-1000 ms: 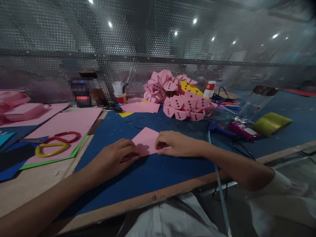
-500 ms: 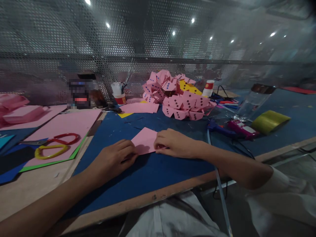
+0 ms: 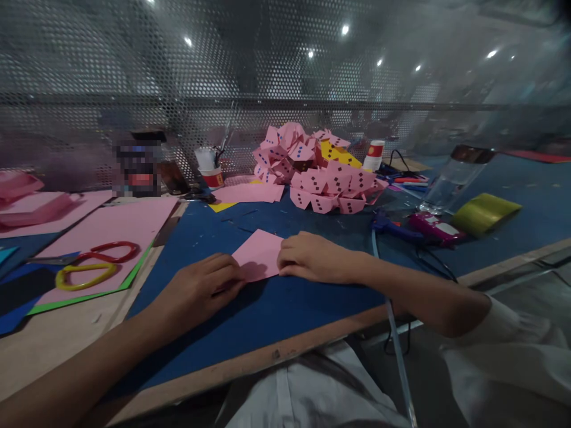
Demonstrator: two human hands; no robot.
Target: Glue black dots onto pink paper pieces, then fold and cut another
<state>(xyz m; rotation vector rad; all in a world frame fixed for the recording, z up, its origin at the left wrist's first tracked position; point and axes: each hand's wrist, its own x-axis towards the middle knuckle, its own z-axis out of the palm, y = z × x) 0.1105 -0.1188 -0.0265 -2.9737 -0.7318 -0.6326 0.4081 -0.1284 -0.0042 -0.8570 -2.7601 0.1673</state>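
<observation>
A pink sheet of paper (image 3: 260,254) lies on the blue tabletop (image 3: 267,315), one corner pointing away from me. My left hand (image 3: 213,279) grips its left corner, fingers curled and pressed together. At the opposite corner my right hand (image 3: 306,257) pinches the paper between thumb and fingers. The fingertips partly cover both corners, and I cannot make out whether the lower edge is folded. Beyond the sheet stands a pile of folded pink paper pieces (image 3: 332,185) with dark and blue dots, some yellow among them.
Scissors (image 3: 100,261) with red and yellow handles rest on pink card (image 3: 147,217) at left. A glue gun (image 3: 397,229), a magenta tool (image 3: 435,230), a yellow tape roll (image 3: 486,214) and a clear bottle (image 3: 455,178) sit at right. Paper cups (image 3: 211,176) stand at the back.
Both hands stay on the paper's corners, the right fingers closed slightly tighter. The whole view has shifted a little; nothing else has visibly moved.
</observation>
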